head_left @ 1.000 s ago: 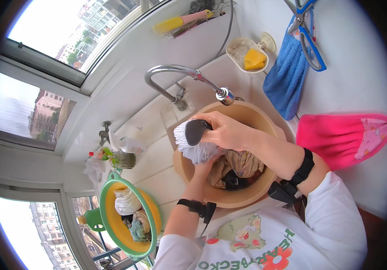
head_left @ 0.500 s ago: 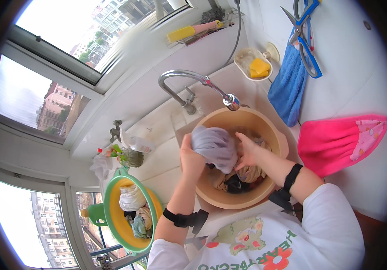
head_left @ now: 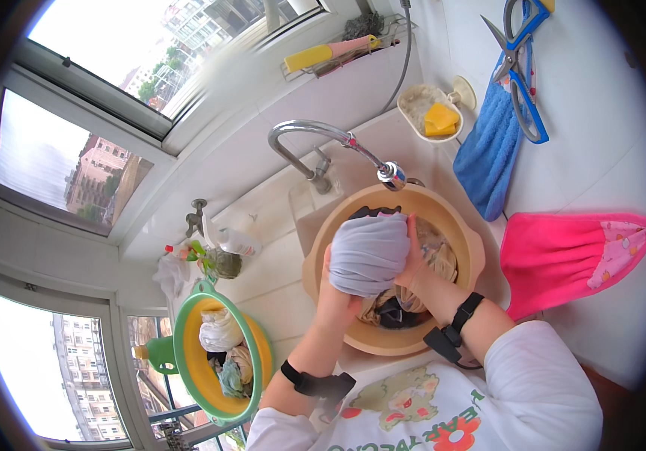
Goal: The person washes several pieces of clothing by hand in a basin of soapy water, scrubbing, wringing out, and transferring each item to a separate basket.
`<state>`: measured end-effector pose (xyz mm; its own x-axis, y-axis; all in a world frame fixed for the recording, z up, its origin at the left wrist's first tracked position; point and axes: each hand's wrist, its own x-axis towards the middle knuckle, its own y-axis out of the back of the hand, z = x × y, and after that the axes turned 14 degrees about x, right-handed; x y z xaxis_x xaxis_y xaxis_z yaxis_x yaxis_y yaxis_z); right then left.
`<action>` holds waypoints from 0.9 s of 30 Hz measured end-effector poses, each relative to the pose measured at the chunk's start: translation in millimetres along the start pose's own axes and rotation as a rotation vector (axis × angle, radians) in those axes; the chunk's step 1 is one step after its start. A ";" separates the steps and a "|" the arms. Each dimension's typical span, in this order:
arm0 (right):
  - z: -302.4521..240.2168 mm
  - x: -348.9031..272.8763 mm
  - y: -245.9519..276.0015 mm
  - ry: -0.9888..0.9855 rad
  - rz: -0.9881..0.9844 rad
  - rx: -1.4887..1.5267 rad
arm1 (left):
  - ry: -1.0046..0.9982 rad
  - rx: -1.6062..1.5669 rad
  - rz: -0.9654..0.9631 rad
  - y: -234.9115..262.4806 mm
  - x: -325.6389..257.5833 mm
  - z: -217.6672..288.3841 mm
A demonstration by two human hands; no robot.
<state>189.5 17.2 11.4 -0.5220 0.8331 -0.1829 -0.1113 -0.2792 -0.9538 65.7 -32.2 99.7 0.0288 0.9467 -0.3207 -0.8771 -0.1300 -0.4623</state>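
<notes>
Between my two hands is a pale lavender-grey wet cloth, bunched into a rounded bundle with folds running across it. My left hand grips its left side, most of the fingers hidden behind the cloth. On the other side my right hand presses against the bundle, its fingers partly covered. Both hands are over a tan plastic basin. In the basin lie a beige patterned cloth and a dark cloth in water.
A chrome faucet arches over the basin's far rim. At left stands a green-rimmed yellow tub with several cloths. A soap dish, blue towel, scissors and pink towel hang on the right wall.
The cloth has been gathered into a tighter, rounder bundle. My right hand, earlier beside it with fingers apart, now presses on it. A dark cloth shows behind the bundle.
</notes>
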 end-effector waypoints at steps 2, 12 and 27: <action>-3.1 6.7 4.2 -0.006 0.007 0.087 | 0.033 -0.019 -0.024 10.2 7.0 -2.1; -1.5 6.7 -2.1 -0.045 0.236 -0.156 | -0.083 0.265 0.317 66.1 31.1 -38.6; -10.3 18.0 -5.1 -0.150 0.213 -0.549 | 0.702 0.170 -0.181 75.9 34.9 -64.7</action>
<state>189.4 38.5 10.5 -0.6029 0.6982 -0.3861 0.4405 -0.1122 -0.8907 31.2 -28.1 -0.1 0.4291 0.5306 -0.7310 -0.8902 0.1116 -0.4416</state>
